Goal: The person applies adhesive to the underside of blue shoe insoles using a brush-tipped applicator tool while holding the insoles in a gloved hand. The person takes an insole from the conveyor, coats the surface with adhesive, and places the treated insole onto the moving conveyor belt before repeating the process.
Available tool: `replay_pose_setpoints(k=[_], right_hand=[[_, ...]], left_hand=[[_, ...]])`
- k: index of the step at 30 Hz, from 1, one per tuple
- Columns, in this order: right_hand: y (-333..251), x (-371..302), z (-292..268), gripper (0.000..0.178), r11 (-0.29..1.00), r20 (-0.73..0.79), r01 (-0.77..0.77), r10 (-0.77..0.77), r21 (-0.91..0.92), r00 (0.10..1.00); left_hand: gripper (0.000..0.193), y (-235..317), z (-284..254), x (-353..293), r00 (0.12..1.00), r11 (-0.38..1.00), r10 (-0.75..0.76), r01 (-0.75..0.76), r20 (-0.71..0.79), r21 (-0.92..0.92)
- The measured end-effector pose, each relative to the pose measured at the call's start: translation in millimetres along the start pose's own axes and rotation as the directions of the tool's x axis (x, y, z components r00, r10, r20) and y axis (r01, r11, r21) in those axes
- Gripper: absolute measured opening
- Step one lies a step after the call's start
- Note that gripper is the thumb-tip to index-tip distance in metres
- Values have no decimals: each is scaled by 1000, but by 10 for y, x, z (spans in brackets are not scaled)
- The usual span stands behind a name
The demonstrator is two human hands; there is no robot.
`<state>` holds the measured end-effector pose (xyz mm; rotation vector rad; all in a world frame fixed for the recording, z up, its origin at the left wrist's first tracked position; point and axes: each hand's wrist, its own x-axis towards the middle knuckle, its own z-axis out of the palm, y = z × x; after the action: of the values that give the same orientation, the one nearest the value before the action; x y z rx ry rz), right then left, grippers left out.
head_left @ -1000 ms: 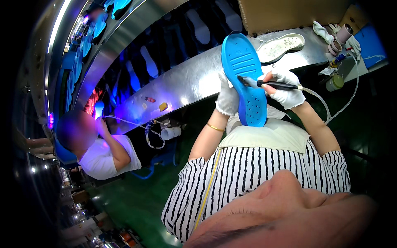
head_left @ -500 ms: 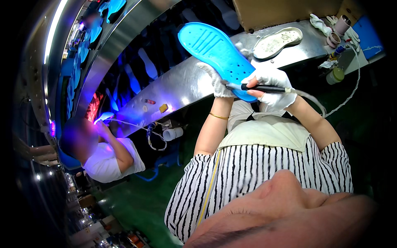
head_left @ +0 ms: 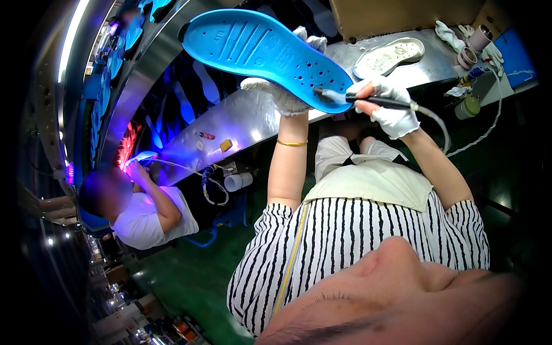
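A bright blue shoe sole (head_left: 253, 49) is held up in front of me, tilted, its face with grooves and small holes toward me. My left hand (head_left: 279, 96), in a white glove, grips it from beneath; white-gloved fingertips show past its far edge. My right hand (head_left: 394, 109), in a white glove with some bare fingertips, is closed around a brush (head_left: 384, 102) with a black handle and a tube at its rear. The pale bristles reach the sole beside the holes at its narrower end; whether they touch it I cannot tell.
Across the metal bench (head_left: 253, 112) lie a white sole (head_left: 391, 56) and a yellow block (head_left: 226, 145). Behind stands a cardboard box (head_left: 402, 17). Spools (head_left: 480, 39) and a jar (head_left: 467, 107) are at right. Another person (head_left: 152, 213) works at left beside a curved metal conveyor (head_left: 138, 80).
The blue sole has moved up and left and turned flatter across the view. The brush tip now lies over its holed end. My right hand has shifted slightly right.
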<state>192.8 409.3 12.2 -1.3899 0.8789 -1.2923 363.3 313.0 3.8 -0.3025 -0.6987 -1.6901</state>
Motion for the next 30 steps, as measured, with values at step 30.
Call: replay_pose_setpoints(k=[30], right_hand=[[-184,452,-190,14,942,418,-196,299,-272,858]], left_hand=[[70,93,-266,441,687,371,-506,719,-521,588]])
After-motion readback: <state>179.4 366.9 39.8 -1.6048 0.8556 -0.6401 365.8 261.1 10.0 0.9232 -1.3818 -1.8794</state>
